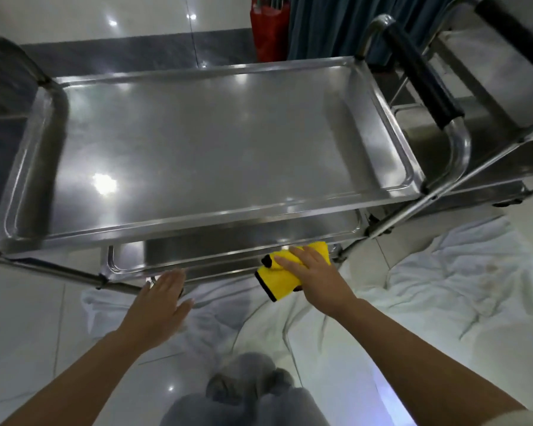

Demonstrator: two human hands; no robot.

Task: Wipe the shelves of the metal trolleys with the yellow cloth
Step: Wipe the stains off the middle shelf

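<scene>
**Cloth on the lower shelf edge**

Your left hand [163,295] hovers flat, fingers straight and holding nothing, just short of the lower shelf [197,256] rim of the trolley [203,142]. To its right, your right hand [313,272] lies fingers extended on the yellow cloth [277,279], pressing it against that shelf's front edge. Beyond the right hand stands a second trolley [505,118]; beneath both hands lies a white sheet [428,287].

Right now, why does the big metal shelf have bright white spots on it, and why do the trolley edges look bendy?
Head view: the spots on the top shelf are glare from lights reflecting off shiny steel; the floor shows it too. Head view: the wide-angle lens bows the trolley's straight edges. Head view: the right hand pressing the yellow cloth looks slightly soft.
</scene>
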